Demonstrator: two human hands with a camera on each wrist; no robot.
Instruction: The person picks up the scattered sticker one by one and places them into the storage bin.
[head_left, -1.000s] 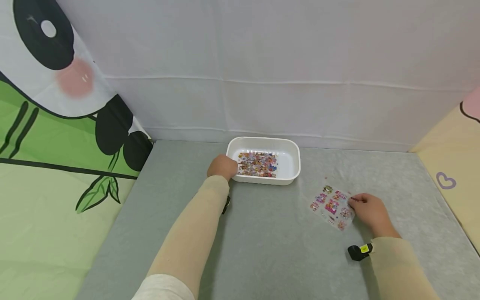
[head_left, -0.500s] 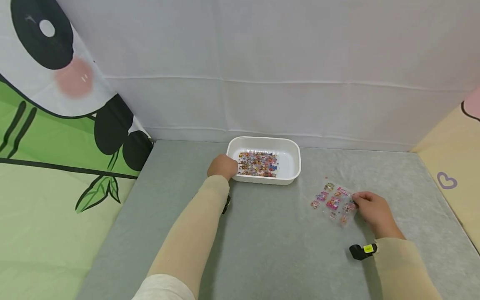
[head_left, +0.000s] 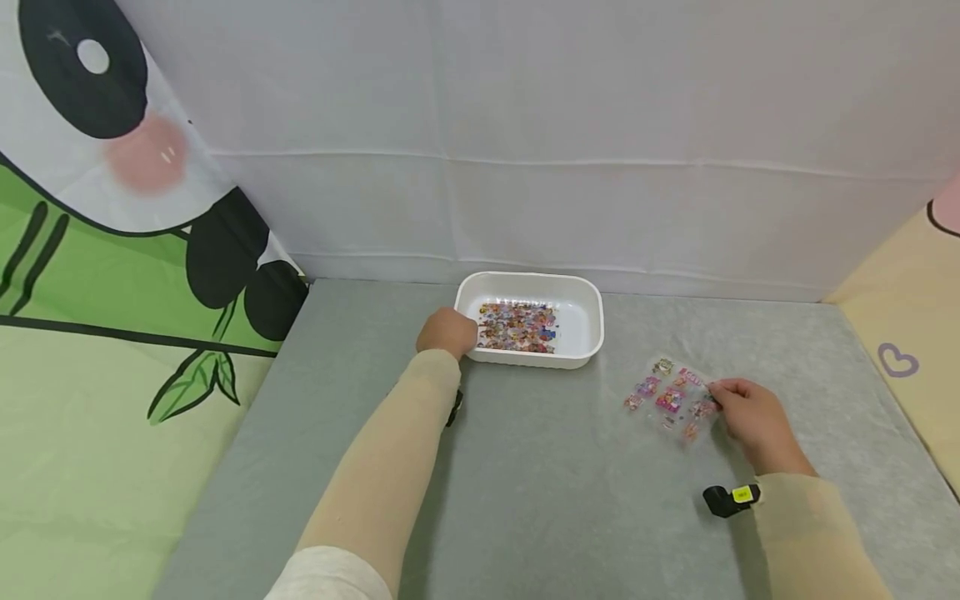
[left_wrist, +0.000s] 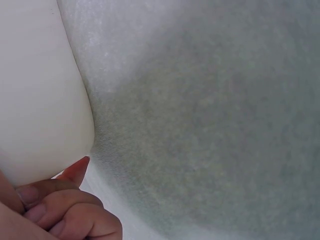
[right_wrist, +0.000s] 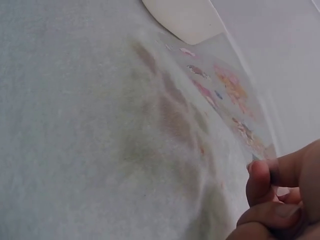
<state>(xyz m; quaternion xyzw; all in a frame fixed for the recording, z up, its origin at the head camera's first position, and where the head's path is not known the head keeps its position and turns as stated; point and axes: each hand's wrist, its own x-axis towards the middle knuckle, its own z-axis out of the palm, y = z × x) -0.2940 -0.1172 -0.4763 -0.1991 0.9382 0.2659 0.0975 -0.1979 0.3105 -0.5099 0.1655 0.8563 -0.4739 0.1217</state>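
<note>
My left hand grips the left end of a white plastic tray. In the left wrist view its curled fingers lie against the tray's outer wall. Colourful stickers cover much of the tray's floor. To the right of the tray, my right hand pinches the right edge of a clear sticker sheet with pink and multicoloured pictures. The right wrist view shows thumb and fingertip on the edge of the transparent sheet, which stands tilted above the cloth and casts a patterned shadow.
A grey cloth-covered table lies under everything. Behind the tray rises a white fabric backdrop. Printed cartoon sheets hang at the left and right. A black device is worn at the right wrist.
My right hand has shifted slightly right and away from me with the sticker sheet, which now tilts up more from the table. The left hand and tray have hardly moved.
</note>
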